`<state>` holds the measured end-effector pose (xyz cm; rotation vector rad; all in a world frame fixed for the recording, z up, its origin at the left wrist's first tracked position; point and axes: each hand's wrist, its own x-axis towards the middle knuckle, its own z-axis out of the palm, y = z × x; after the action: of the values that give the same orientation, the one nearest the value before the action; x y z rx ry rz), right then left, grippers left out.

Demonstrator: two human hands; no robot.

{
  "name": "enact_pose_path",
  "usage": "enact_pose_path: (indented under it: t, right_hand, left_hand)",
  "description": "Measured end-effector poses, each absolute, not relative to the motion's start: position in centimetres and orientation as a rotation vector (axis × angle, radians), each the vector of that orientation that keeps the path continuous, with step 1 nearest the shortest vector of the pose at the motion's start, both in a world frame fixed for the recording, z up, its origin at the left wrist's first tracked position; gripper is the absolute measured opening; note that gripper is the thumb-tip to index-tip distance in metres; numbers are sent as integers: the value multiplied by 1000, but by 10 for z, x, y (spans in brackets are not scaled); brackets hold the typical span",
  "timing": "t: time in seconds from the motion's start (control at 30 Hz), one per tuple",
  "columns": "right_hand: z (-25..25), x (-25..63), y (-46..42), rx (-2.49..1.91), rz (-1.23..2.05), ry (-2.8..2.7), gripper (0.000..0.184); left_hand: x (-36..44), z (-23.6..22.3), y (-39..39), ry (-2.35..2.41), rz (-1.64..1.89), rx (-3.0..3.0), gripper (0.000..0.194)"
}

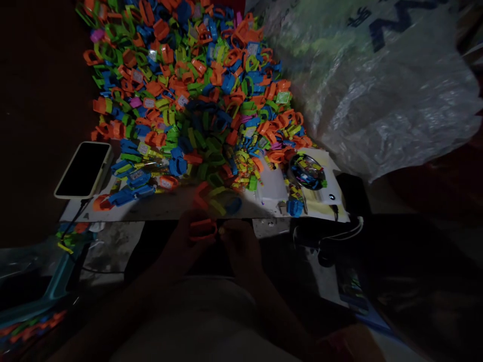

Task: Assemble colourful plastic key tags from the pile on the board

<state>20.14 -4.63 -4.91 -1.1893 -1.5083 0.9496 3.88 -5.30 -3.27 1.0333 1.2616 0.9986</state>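
Note:
Both my hands meet just below the near edge of the board (pixel 158 211), in deep shadow. My left hand (pixel 184 244) is closed around an orange plastic strap piece (pixel 203 229). My right hand (pixel 239 246) pinches at the right end of that same piece, fingers pressed together. Just beyond the hands, loose pieces lie on the board: an orange one (pixel 201 195), a green one (pixel 218 206) and a blue one (pixel 234 205). Behind them spreads a big heap of orange, green and blue plastic pieces (pixel 188 85).
A phone (pixel 83 169) with a dark screen lies at the board's left corner, cable trailing down. A round tin (pixel 306 172) and a white box (pixel 272 187) sit at the right. A large clear plastic bag (pixel 377 80) bulges at the upper right. Black cable coils (pixel 328 236) beside it.

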Motion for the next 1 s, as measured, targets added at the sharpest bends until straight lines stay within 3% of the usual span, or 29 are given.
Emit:
enact_pose_path:
  t: [0.13,0.37,0.5,0.7,1.0]
  right_hand:
    - [-50,201,-44,-1154,880,-1548,9]
    - [-49,202,-41,-1029,623,-1841,21]
    - [-49,205,-42,-1020,661,-1931,24]
    - [-51,203,-45,-1094,964,-1783,11]
    - [-52,204,-44,-1059,785,-1761,13]
  left_hand:
    - [39,-32,-53,1272,1017,1079,46]
    - [36,-33,-51,1312,978,1179,43]
    - [31,-35,-51,1356,931,1324,42]
    - [25,-29,-47,1410,908,1400,45]
    - [28,-22,-49,1344,897,1324,55]
